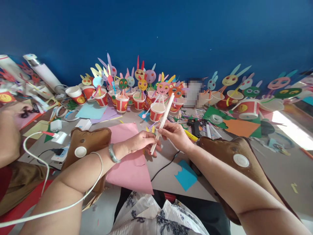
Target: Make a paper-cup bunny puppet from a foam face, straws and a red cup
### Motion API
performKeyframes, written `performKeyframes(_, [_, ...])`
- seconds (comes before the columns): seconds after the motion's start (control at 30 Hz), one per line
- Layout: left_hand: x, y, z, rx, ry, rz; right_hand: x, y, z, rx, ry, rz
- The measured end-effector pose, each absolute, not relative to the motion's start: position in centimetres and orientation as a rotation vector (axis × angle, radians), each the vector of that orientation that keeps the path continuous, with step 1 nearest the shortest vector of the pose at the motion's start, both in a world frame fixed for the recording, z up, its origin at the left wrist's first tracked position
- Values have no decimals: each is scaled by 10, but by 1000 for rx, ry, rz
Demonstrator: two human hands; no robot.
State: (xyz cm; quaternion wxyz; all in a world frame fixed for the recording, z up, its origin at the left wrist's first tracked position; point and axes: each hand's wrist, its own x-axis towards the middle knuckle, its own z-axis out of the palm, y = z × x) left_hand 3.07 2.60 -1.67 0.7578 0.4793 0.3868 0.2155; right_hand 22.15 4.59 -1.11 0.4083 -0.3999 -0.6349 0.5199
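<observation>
Blue wall [171,36]; before it, grey table [162,184] with red-and-white paper cups [121,106], several holding paper rabbit heads [142,85] on stems. Over table, left hand [143,141] pinches lower part of white sticks [166,115], right hand [177,133] higher. Sticks slant, upper ends pointing away, slightly right; straight, slim, side by side.

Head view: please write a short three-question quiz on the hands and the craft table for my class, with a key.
1. Open question: what do the left hand and right hand both hold?
2. True or false: the bracelet is on the left wrist.
3. Multiple choice: the sheet beneath that wrist is A) green, B) pink, C) orange.

Key: 1. White sticks. 2. True. 3. B.
</observation>
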Motion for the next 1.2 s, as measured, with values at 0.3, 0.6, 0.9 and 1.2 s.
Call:
performKeyframes(0.3, [34,23,-19,1015,885,393,224,52,-15,-1021,-1449,1277])
performKeyframes(0.6, [34,20,-12,954,870,379,225,51,-13,-1035,-1499,1319])
performKeyframes(0.9, [33,24,-16,1071,785,639,220,42,-12,-1006,-1643,1341])
performKeyframes(1.2, [34,20,-22,1112,835,605,220,46,-16,-1014,-1455,1394])
